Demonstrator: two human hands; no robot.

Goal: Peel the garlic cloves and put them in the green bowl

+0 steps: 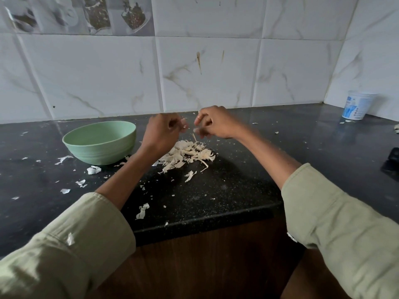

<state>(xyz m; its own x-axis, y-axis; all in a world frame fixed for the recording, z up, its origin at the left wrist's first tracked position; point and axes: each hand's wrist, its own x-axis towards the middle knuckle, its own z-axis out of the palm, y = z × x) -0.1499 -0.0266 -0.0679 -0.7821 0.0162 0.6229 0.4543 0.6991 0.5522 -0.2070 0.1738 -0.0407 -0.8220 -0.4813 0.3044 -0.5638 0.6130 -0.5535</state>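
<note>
Nearest the body, stray skins (142, 210) lie by the counter edge (194, 221). Just under both hands sits the big peel pile (187, 155). Left hand (160, 131) is curled, pinching a small pale bit at the fingertips (184, 124), probably a garlic clove (184, 126); right hand (212, 124) is curled too, seemingly pinching a strip of skin, hard to tell. Green bowl (101, 142) is just left of the left hand. Risk imo: that tiny clove slips out and vanishes into the pile below, same colour as everything

Home kitchen, tiled wall (205, 72), black countertop (237, 180)
</note>
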